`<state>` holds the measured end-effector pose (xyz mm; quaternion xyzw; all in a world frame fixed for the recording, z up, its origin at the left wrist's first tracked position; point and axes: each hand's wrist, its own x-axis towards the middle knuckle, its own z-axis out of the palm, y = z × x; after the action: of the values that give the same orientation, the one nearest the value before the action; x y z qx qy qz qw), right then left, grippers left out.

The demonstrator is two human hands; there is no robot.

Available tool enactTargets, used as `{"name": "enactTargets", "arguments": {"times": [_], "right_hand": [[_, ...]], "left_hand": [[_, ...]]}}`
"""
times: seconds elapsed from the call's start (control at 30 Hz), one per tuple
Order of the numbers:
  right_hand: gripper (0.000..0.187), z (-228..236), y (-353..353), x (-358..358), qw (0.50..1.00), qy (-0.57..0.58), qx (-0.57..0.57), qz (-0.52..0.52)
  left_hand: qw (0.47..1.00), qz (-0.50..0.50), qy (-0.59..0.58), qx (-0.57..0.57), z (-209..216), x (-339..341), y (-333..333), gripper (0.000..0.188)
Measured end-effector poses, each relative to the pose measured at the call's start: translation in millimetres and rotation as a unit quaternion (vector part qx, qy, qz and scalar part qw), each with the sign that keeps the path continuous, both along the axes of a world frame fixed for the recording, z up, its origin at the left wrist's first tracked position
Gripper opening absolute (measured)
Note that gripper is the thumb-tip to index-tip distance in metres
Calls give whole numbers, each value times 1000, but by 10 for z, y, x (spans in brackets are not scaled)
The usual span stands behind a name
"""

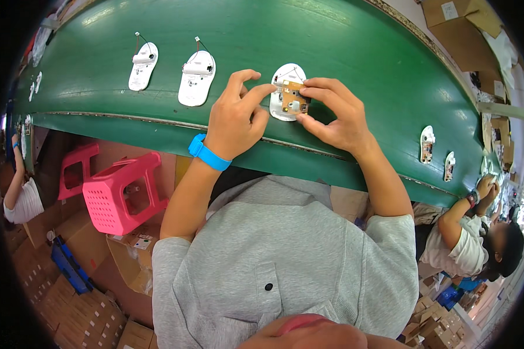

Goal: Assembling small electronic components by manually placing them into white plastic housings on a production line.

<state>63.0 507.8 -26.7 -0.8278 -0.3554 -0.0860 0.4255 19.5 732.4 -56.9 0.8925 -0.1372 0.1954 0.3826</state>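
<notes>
A white oval plastic shell (284, 75) lies on the green conveyor belt (343, 52) in front of me. A small tan circuit board (294, 98) sits on it. My left hand (237, 116), with a blue wristband (208, 153), touches the board's left edge with its index fingertip. My right hand (332, 113) pinches the board's right side between thumb and fingers. Both hands rest over the shell.
Two more white shells with wires (142, 66) (196, 77) lie to the left on the belt, smaller parts (427, 143) to the right. A pink plastic stool (122, 195) and cardboard boxes (81, 291) stand below. Other workers sit at left (20, 198) and right (471, 238).
</notes>
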Motion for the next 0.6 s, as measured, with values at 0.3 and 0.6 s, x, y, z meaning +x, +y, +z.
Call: {"name": "enactTargets", "arguments": {"times": [0.3, 0.6], "right_hand": [[41, -72, 83, -36, 999, -8, -32, 14], [40, -27, 109, -94, 998, 57, -38, 6]], "left_hand": [[998, -7, -24, -57, -15, 0, 37, 40], [999, -34, -5, -25, -7, -41, 68, 34]]}}
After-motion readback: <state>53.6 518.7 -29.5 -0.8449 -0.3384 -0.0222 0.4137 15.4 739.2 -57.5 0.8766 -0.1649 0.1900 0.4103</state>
